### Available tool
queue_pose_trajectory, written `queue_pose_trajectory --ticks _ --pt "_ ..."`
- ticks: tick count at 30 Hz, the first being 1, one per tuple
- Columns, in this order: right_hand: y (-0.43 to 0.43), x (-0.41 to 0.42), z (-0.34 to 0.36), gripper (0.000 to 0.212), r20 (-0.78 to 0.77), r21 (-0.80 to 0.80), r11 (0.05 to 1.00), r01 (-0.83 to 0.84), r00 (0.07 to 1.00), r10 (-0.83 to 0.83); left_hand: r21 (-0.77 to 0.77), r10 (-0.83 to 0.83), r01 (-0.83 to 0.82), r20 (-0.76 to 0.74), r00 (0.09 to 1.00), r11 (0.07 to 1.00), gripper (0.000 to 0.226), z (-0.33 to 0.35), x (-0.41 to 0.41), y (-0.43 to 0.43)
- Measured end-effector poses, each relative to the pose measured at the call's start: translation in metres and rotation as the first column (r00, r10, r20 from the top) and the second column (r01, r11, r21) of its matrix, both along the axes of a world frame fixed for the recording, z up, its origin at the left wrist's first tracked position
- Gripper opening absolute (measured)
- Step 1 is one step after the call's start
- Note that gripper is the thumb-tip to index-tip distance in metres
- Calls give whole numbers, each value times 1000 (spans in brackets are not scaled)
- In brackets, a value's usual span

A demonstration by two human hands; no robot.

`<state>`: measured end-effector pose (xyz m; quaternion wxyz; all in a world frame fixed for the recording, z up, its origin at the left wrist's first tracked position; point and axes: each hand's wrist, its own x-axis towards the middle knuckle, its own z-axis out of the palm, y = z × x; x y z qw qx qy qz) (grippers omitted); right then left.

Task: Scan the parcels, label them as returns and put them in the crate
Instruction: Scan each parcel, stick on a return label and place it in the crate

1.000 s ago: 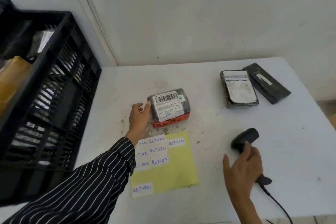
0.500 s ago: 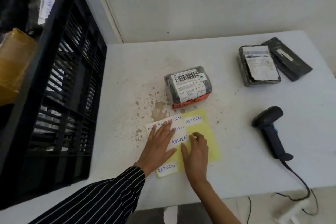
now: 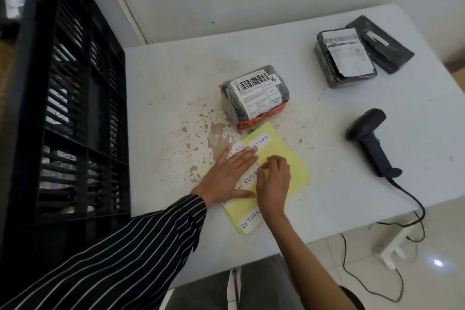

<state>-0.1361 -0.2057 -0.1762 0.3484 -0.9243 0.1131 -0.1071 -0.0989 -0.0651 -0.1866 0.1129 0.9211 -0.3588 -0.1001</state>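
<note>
Three parcels [image 3: 254,97] lie outside the crate [image 3: 25,113]. The left hand [image 3: 226,176] lies flat on the sheet [image 3: 289,158] while the right hand [image 3: 273,181] pinches a RETURN label [image 3: 249,180].

RETURN labels [image 3: 251,180] partly under the left hand [image 3: 226,176]; crate [image 3: 30,78] beyond the left edge.

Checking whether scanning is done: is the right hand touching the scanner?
Apart. The head view shows bare table between the scanner and the right hand, which picks at a RETURN label.
</note>
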Motion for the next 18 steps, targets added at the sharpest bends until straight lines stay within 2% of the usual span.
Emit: queue_pose_trajectory --ticks 6,8,10,12,15,18 --pt "3 -2 1 7 -29 -111 993 -35 999 32 68 30 -34 50 998 997 104 -5 7 3" --pt "2 -8 3 13 -17 -136 984 -114 993 113 75 28 -32 43 999 997 104 -4 7 3" --pt "0 -16 3 10 66 -251 945 -212 970 235 79 30 -33 40 999 996 103 -3 8 4" --pt "-1 -23 2 22 108 -309 917 -252 949 297 74 33 -36 42 999 997 102 -3 7 5" --pt "-2 -30 7 26 116 -254 946 -204 964 239 60 32 -34 29 999 998 102 -4 7 5" --pt "-2 -34 17 15 132 -149 967 -206 965 226 73 23 -24 19 1000 997 103 -2 8 5"
